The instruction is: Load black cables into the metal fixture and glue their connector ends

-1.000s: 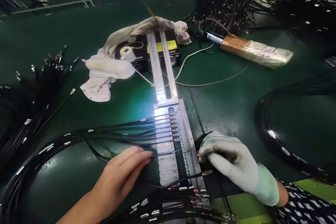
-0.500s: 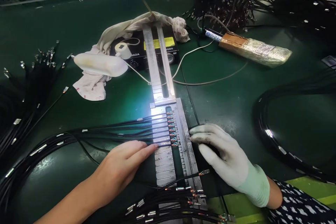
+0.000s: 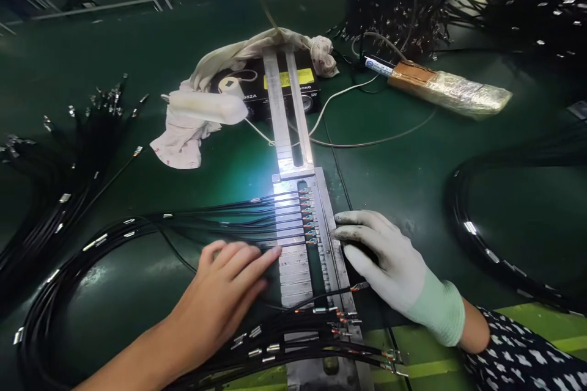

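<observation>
Several black cables (image 3: 250, 225) lie side by side in the slots of a long metal fixture (image 3: 296, 272). Their stripped ends, with coloured wires and small metal connectors (image 3: 312, 219), reach across its dark gap. My left hand (image 3: 229, 284), bare, has its fingers stretched out, the index fingertip at the fixture's left edge beside the lowest slotted cable. The thumb below is blurred, and no held object shows. My right hand (image 3: 389, 256) wears a white glove with a green cuff. Its fingers are apart, the tips touching the fixture's right side, with nothing visible in them.
A loose bundle of cables (image 3: 316, 342) crosses the fixture's near end. More cables lie left (image 3: 82, 153) and coiled right (image 3: 463, 220). Behind stand a black box (image 3: 257, 98), a cloth (image 3: 181, 146), a white oblong object (image 3: 206, 108) and a wrapped handle (image 3: 458, 88).
The view has shifted, moving the fixture slightly right and up in the picture. My left fingers have spread apart from a closer grouping by the lowest cable. My right hand stays by the fixture's side.
</observation>
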`<state>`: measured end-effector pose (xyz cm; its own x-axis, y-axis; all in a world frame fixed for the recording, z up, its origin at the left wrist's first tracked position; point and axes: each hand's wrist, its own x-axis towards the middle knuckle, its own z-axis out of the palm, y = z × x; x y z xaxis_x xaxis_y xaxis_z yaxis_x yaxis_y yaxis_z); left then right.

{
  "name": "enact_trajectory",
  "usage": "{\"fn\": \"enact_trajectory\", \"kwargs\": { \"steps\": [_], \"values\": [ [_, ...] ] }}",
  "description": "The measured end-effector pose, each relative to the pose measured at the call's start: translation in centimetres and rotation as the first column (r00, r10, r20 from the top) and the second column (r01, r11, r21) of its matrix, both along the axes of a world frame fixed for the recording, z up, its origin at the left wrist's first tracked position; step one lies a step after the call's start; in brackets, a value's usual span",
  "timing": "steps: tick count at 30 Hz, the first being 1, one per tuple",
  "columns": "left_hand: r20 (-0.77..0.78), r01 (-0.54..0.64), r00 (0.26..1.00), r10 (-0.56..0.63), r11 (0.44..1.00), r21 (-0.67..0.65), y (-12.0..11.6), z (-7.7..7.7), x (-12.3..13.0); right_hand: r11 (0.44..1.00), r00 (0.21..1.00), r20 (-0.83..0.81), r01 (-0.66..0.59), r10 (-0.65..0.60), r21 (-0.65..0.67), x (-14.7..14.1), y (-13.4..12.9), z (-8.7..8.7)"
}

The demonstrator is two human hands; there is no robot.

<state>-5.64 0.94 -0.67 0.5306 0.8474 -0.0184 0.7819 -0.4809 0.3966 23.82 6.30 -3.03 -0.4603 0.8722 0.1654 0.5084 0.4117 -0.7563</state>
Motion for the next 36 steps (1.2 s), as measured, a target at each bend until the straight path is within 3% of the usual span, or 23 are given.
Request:
{"fn": "enact_trajectory", "kwargs": {
  "steps": [4, 6, 8, 11, 16, 25, 36],
  "values": [
    [0.15, 0.074, 0.988, -0.037, 0.966, -0.25, -1.7, 0.9, -0.8, 1.0, 1.0, 0.004, 0.003, -0.003, 0.005, 0.1, -0.3, -0.1],
    [0.14, -0.003, 0.99, 0.029, 0.983, -0.183, -2.1, 0.6, -1.3, 1.0, 1.0, -0.006, 0.001, -0.001, -0.013, 0.1, -0.2, -0.1],
    [0.15, -0.08, 0.985, 0.085, 0.996, -0.037, -1.9, 0.1, -1.6, 1.0, 1.0, -0.017, 0.005, -0.006, -0.026, 0.0, -0.1, -0.1],
    [0.17, -0.09, 0.983, 0.076, 0.993, 0.075, -0.6, -0.6, -1.3, 0.999, 1.0, -0.025, 0.013, -0.014, -0.03, -0.1, 0.0, -0.1],
    [0.162, -0.051, 0.986, 0.04, 0.996, 0.067, 0.9, -0.9, -0.5, 0.999, 0.999, -0.032, 0.009, -0.01, -0.046, 0.0, 0.1, 0.0],
    [0.13, 0.046, 0.99, -0.051, 0.998, 0.041, 0.9, -0.9, -1.4, 0.999, 0.998, -0.058, 0.029, -0.031, -0.027, -0.2, 0.3, 0.3],
    [0.092, 0.105, 0.99, -0.106, 0.994, 0.017, 1.7, -1.1, -0.7, 0.999, 0.998, -0.053, 0.028, -0.029, -0.02, -0.2, 0.4, 0.3]
  ]
}}
